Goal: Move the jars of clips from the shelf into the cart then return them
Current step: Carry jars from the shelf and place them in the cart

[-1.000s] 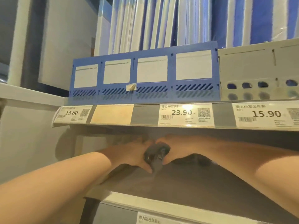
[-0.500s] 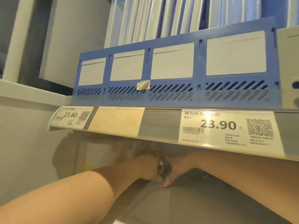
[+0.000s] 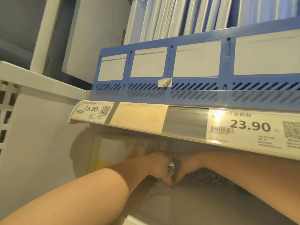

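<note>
Both my hands reach deep into the lower shelf (image 3: 203, 207), under the price rail. A small clear jar of dark clips (image 3: 172, 168) sits squeezed between them. My left hand (image 3: 158, 166) wraps its left side and my right hand (image 3: 186, 166) wraps its right side, thumbs meeting below the jar. Only a narrow strip of the jar shows between the fingers. A second jar of clips (image 3: 209, 176) stands on the shelf behind my right wrist, partly hidden by it.
The price rail (image 3: 178, 120) with tags 15.80 and 23.90 overhangs my hands closely. A blue file organiser (image 3: 162, 88) with folders stands on the shelf above. Pale packages (image 3: 112, 151) sit at the back left of the lower shelf. A white lattice basket edge (image 3: 6, 111) is at far left.
The view has moved closer and lower toward the shelf. Both hands keep hold of the jar and have pushed it farther back under the price rail.
</note>
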`<state>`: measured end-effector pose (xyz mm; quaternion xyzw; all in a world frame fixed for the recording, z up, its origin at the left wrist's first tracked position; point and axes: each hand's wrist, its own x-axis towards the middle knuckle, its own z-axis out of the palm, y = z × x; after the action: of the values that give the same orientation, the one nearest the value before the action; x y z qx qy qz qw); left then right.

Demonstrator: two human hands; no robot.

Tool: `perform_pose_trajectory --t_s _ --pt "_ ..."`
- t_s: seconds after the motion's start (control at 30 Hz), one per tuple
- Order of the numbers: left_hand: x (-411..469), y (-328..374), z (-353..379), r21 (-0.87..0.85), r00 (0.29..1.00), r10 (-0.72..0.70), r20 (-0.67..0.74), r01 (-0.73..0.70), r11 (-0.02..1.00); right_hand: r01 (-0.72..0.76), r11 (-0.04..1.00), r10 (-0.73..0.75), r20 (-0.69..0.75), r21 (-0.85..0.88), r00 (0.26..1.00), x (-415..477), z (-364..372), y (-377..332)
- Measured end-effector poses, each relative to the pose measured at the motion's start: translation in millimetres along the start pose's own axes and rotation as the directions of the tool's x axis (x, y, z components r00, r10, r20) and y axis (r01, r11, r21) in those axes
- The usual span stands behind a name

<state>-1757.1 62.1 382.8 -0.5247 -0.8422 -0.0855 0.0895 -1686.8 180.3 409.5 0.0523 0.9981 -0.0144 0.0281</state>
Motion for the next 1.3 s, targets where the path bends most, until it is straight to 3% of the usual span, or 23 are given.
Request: perform_pose_trajectory --t_s 0.17,0.33,0.9,1.1,1.2,1.3 --pt "-3 -1 -4 -0.118 1.000 0.028 0.012 -0.027 0.993 0.000 0.999 0.002 -0.059 0.035 0.998 -3 6 12" --pt "-10 4 -9 -0.006 0.998 0.059 -0.028 -0.059 0.998 -0.042 0.998 0.044 -0.033 0.052 0.998 -35 7 17" --pt "-68 42 -29 -0.051 0.977 0.200 0.072 -0.196 0.979 -0.220 0.975 0.216 -0.156 -0.006 0.964 -154 15 -30" --pt "-106 50 -26 -0.139 0.984 0.172 -0.041 -0.176 0.975 -0.192 0.969 0.225 -0.237 0.154 0.945 -196 14 -66" --pt "-136 59 -37 -0.282 0.995 0.066 -0.080 -0.086 0.955 -0.277 0.931 0.317 -0.147 0.238 0.937 -218 11 -87" --pt "-164 69 -54 -0.299 0.961 0.105 -0.257 -0.182 0.937 -0.336 0.918 0.391 -0.333 0.211 0.858 -239 7 -108"
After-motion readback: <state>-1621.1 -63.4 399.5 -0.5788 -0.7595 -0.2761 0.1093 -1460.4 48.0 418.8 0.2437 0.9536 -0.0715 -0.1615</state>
